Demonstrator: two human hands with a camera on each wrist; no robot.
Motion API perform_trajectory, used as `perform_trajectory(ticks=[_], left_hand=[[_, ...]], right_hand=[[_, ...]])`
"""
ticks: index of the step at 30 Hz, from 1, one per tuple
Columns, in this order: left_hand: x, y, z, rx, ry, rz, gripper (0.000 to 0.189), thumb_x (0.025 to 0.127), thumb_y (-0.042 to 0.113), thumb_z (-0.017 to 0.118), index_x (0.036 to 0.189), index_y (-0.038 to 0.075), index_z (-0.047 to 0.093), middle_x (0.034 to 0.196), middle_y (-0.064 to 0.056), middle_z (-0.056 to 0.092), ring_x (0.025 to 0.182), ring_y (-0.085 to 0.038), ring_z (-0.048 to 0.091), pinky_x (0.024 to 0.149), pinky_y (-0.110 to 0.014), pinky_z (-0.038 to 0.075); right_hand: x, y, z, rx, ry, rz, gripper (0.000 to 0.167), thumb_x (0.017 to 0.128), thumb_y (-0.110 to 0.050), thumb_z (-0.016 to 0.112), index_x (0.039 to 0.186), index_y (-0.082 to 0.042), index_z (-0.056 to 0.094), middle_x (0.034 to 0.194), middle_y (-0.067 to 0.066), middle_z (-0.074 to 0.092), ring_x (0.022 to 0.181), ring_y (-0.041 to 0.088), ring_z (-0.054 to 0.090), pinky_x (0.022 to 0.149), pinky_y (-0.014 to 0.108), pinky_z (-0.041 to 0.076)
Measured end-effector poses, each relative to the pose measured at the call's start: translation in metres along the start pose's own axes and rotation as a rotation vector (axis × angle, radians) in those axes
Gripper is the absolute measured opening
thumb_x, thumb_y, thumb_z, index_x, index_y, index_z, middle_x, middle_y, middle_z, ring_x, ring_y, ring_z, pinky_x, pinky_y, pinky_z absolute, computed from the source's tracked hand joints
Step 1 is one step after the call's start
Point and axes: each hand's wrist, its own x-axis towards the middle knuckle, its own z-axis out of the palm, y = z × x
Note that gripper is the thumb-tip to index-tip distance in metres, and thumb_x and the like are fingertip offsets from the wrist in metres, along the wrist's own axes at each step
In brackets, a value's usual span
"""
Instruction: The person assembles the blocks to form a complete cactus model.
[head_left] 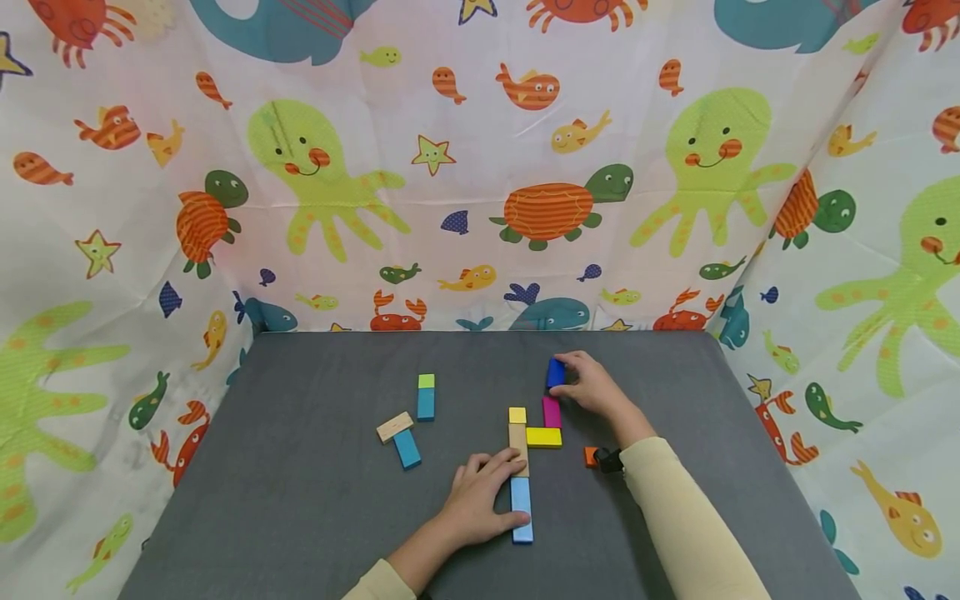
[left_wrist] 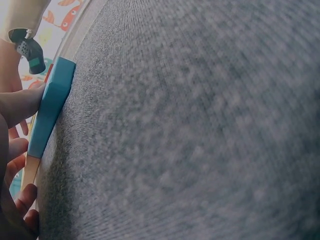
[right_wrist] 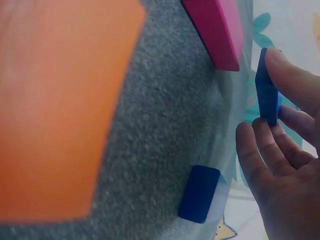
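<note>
My right hand (head_left: 596, 387) pinches a blue block (right_wrist: 268, 90) between thumb and fingers, beyond a magenta block (head_left: 551, 412). Another blue block (right_wrist: 200, 195) stands on the cloth in the right wrist view. My left hand (head_left: 477, 500) rests against a column of blocks. Its thumb touches the light blue block (head_left: 521, 508) and its fingertips lie on the plain wooden block (head_left: 518, 437). A small pale yellow block (head_left: 517, 414) tops that column. A yellow block (head_left: 543, 437) lies crosswise beside the wood, just below the magenta one.
An orange block (head_left: 590, 457) lies by my right wrist, close to that wrist's camera. On the left side of the grey cloth (head_left: 300, 500) are a green block (head_left: 426, 381), blue blocks (head_left: 425, 404) and another wooden block (head_left: 394, 427). A sea-animal curtain (head_left: 465, 167) stands behind.
</note>
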Motion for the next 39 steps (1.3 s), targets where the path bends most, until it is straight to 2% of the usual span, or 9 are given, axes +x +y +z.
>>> perform_trajectory(ticks=[17,29,39], left_hand=[[0.0,0.001,0.0,0.01,0.007,-0.007,0.077,0.09,0.062,0.077,0.157,0.035,0.052,0.168,0.013,0.039,0.14,-0.025,0.038,0.108,-0.053,0.036],[0.001,0.001,0.001,-0.008,0.01,-0.005,0.077,0.09,0.06,0.078,0.158,0.035,0.051,0.168,0.014,0.038,0.14,-0.026,0.038,0.108,-0.054,0.036],[0.0,0.0,0.001,0.002,0.011,0.006,0.076,0.091,0.062,0.076,0.158,0.036,0.051,0.168,0.014,0.038,0.14,-0.025,0.038,0.107,-0.052,0.036]], right_hand=[[0.008,0.001,0.007,-0.027,-0.047,0.005,0.068,0.095,-0.024,0.082,0.155,-0.009,0.054,0.155,0.021,0.05,0.133,0.042,0.054,0.112,0.062,0.046],[0.01,0.001,0.007,-0.039,-0.104,0.028,0.066,0.095,-0.023,0.082,0.154,-0.011,0.055,0.15,0.023,0.054,0.132,0.042,0.054,0.112,0.062,0.046],[0.011,0.0,0.006,-0.054,-0.129,0.023,0.063,0.096,-0.023,0.08,0.152,-0.006,0.056,0.148,0.026,0.056,0.131,0.043,0.055,0.112,0.061,0.045]])
